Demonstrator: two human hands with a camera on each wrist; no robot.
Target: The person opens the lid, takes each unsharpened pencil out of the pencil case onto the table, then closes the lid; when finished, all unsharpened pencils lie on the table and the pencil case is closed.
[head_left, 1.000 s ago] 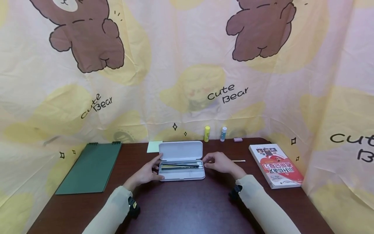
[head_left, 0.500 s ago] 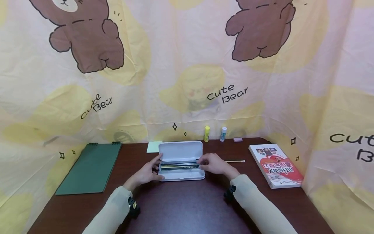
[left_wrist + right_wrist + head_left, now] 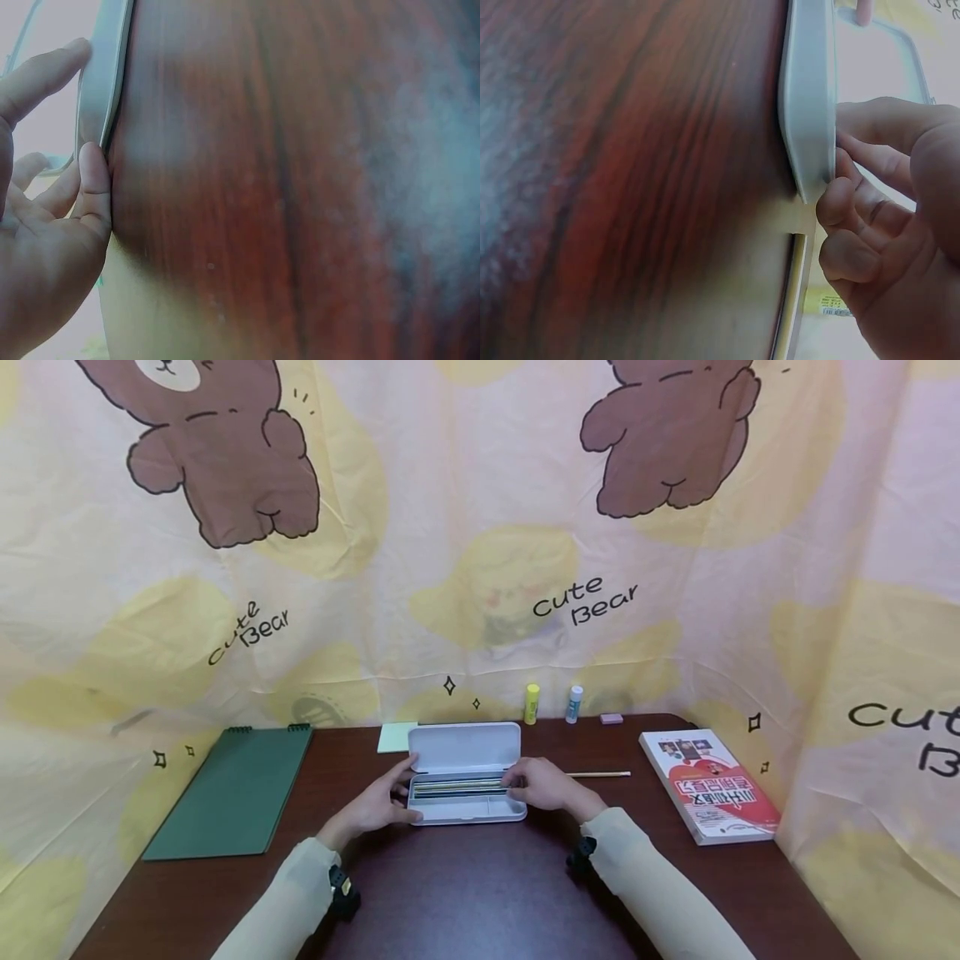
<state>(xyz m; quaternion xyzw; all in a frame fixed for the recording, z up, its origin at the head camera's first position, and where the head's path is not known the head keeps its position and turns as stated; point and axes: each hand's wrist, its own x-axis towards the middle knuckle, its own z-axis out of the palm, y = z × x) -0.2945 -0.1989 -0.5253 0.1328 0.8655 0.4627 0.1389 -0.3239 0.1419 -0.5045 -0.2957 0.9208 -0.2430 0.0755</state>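
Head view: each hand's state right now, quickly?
Left hand: holding the left end of the open, pale-grey rectangular pencil case.
Right hand: at the slim multicoloured pencils inside; grip cannot be told.

The pencil case (image 3: 465,748) looks smooth, the table (image 3: 465,893) glossy wood, the backdrop (image 3: 435,610) creased cloth.

Head view: set well back, facing forward and down; spans table (image 3: 465,893) and printed curtain (image 3: 450,527).
Left wrist view: close to left hand (image 3: 52,255), rolled sideways; pencil case (image 3: 109,67) upper left.
Right wrist view: close to right hand (image 3: 907,240), rolled sideways; pencil case upper right.
Shared, both wrists: pencil case from opposite ends, table.
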